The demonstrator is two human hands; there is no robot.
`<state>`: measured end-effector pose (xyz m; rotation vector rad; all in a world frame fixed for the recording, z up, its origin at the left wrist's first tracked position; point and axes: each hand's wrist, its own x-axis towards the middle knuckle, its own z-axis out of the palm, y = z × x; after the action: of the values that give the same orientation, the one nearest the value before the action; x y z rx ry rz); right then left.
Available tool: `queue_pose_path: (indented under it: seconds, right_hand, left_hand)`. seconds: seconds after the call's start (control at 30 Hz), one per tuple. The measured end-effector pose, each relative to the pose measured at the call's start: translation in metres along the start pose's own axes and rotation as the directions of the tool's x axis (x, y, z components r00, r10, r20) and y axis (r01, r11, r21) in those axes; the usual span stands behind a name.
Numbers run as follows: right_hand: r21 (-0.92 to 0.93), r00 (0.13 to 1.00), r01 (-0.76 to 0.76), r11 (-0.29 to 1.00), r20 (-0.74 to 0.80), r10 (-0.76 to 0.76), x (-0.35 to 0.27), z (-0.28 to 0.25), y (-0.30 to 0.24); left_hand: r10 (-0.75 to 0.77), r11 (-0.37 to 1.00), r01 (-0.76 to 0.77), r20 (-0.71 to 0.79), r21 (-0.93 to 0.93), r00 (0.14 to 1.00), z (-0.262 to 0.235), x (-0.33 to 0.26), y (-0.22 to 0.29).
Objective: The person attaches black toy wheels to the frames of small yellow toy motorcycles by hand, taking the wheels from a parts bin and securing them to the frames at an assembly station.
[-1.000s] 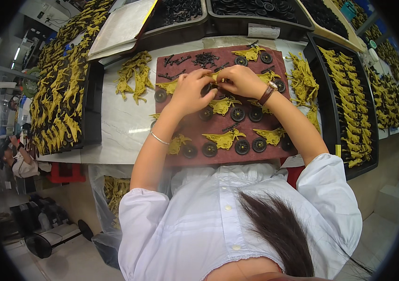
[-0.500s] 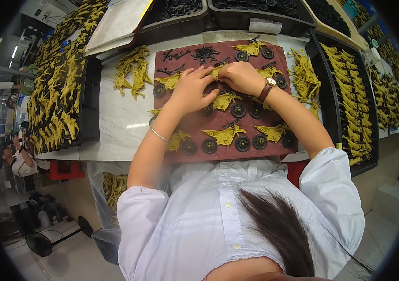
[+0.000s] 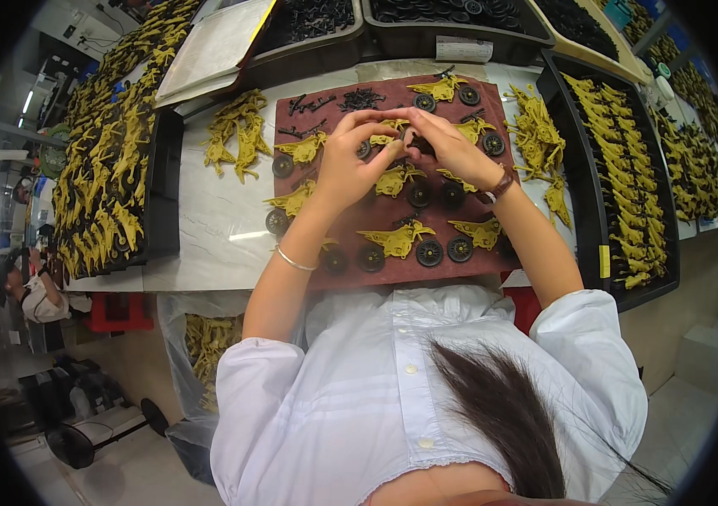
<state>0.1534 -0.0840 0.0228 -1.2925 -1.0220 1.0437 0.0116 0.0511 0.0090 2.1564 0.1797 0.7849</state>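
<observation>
Above the middle of a dark red cloth (image 3: 342,221), my left hand (image 3: 355,162) and my right hand (image 3: 453,152) meet at the fingertips. Both are closed around a small piece; yellow and black bits show, but my fingers cover most of it. Yellow toy motorcycle bodies (image 3: 398,240) lie in rows on the cloth, with black spoked wheels (image 3: 429,252) beside them. Just under my hands lies another yellow body (image 3: 396,180). Thin black parts (image 3: 362,99) form a small heap at the cloth's far side.
Loose yellow bodies are piled left (image 3: 236,135) and right (image 3: 537,135) of the cloth. Black crates (image 3: 162,190) full of yellow pieces flank the table. Black bins (image 3: 312,48) of small parts and a sheaf of papers (image 3: 215,46) stand behind. A person (image 3: 43,291) is far left.
My right hand has turned from a downward fist to fingers reaching toward my left hand. My left thumb has come in toward its fingers. The view has shifted slightly.
</observation>
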Motion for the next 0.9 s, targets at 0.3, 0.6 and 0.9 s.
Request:
queue_pose_path:
  seconds: [0.3,0.6,0.9]
  right_hand:
    - [-0.136,0.993,0.030,0.990,-0.107,-0.044,-0.021,0.026,0.007]
    - [-0.142,0.999,0.033,0.989,0.013,-0.032,-0.022,0.013,0.024]
    - [-0.557,0.977,0.150,0.817,-0.044,-0.209,-0.023,0.022,0.024]
  left_hand:
    - [-0.145,0.974,0.140,-0.014,-0.178,0.989,0.014,-0.026,0.023]
    - [-0.417,0.821,0.392,0.033,-0.414,0.908,0.005,-0.042,0.018]
    - [-0.376,0.911,0.389,0.115,-0.136,0.920,-0.003,-0.050,0.018]
